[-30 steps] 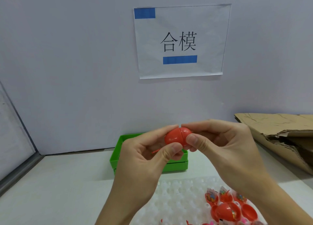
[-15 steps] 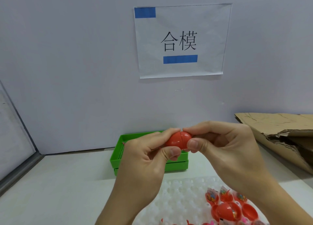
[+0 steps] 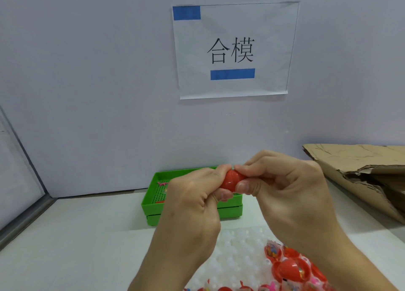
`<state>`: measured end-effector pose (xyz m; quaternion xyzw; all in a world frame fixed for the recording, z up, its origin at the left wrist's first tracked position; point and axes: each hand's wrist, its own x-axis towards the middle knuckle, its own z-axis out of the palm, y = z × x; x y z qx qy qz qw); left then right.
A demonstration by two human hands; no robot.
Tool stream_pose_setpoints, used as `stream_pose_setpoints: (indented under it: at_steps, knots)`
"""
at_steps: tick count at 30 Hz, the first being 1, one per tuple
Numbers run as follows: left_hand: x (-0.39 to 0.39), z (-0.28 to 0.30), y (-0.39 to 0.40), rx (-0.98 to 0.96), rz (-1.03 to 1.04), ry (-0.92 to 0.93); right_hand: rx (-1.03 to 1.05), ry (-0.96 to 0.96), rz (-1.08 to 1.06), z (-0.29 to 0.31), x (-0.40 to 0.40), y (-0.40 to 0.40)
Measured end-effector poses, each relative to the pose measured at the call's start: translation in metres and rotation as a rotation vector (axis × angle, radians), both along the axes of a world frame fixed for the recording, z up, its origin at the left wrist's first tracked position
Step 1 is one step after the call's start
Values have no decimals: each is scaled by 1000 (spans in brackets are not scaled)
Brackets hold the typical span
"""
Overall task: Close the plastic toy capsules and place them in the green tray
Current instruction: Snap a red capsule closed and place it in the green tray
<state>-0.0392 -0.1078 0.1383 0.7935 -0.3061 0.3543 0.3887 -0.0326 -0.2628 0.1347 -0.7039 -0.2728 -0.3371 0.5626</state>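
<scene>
Left hand [image 3: 192, 203] and right hand [image 3: 282, 194] together pinch the red capsule [image 3: 232, 180] in mid-air above the green tray [image 3: 153, 205]; squeeze evenly along the seam until halves seat, then lower into tray.

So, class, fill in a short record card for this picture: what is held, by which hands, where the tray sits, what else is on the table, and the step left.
Held item: red capsule, seam visible
Left hand: pinches the capsule
Right hand: pinches its other end
Green tray: on the table by the wall, behind the hands
Near edge: white blister sheet with open capsules
Right side: cardboard
Step left: place capsule in tray
</scene>
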Motion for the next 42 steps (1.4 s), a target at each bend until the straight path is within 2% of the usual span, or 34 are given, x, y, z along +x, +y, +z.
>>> stream_pose_setpoints:
  at_steps: [3, 6, 13, 16, 22, 35, 42]
  knots:
    - [1, -1, -2, 10, 4, 2, -74, -13, -44, 1, 1, -1]
    - [-1, -1, -4, -62, -43, 40, -58, 5, -21, 3, 0, -3]
    - [-5, 11, 12, -317, -342, 337, 36, 64, 114, 1, -3, 6]
    - [-7, 13, 14, -329, -371, 393, 89, 90, 162, 3, -3, 3]
    - [-6, 13, 10, -436, -296, 415, 60, 64, 153, 4, -3, -3]
    - [-6, 13, 4, -457, -309, 404, 0, -7, 101, 2, -1, -8]
    - [-8, 14, 6, -452, -318, 398, 80, 0, 133, 1, -1, -4]
